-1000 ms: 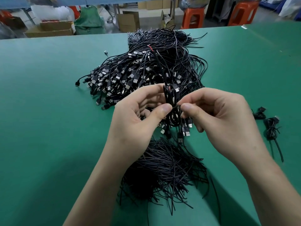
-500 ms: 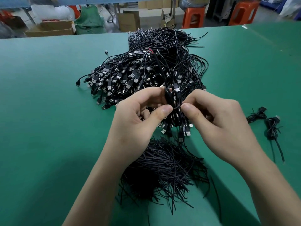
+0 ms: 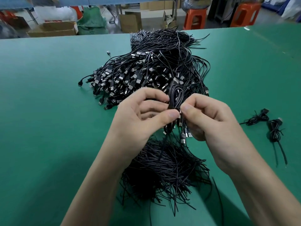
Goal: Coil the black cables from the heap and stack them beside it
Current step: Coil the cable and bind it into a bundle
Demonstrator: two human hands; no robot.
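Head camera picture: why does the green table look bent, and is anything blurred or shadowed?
In the head view, the wide lens bends the green table's far edge; the black cable coil pinched between left hand and right hand is motion-blurred; soft shadows lie under both forearms; orange plastic stools look smeared.

The right hand has closed in on the left hand, so the two thumb tips now sit almost touching where a gap lay between them a second ago. The right fingers have curled tighter. The cable pinched between the hands now stands up above the fingertips as a narrow oval loop. The long strand that ran from it up into the heap seems to have been drawn in, though blur at the loop's top leaves that unsure.
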